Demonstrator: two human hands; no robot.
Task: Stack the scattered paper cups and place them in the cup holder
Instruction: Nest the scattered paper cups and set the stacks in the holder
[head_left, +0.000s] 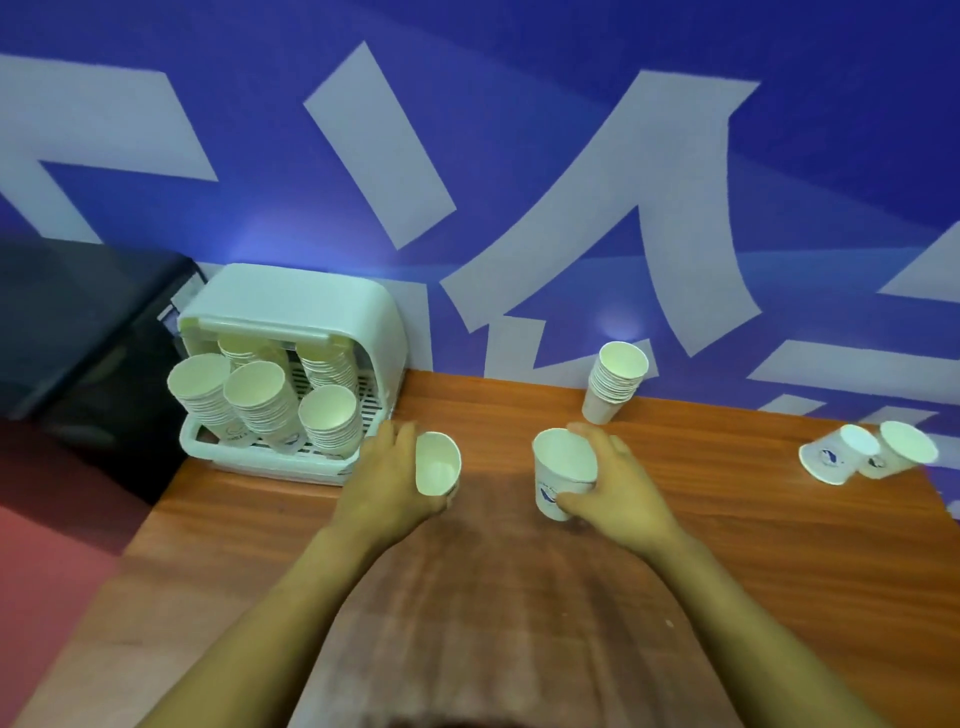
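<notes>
My left hand (387, 475) grips a white paper cup (437, 464) tilted on its side, its mouth facing right. My right hand (621, 491) is wrapped around a second white cup (558, 470) with a blue logo, held upright above the wooden table (467, 597). The two cups are apart, about a hand's width between them. The white cup holder (291, 312) stands at the table's far left corner and holds several tall stacks of cups (254, 400). A stack of cups (615, 379) stands near the wall. Two loose cups (831, 457) (901, 449) lie on their sides at the far right.
A blue wall with pale shapes rises directly behind the table. A dark cabinet or appliance (78, 322) sits to the left of the cup holder, beyond the table's left edge. Red floor (47, 535) shows below it.
</notes>
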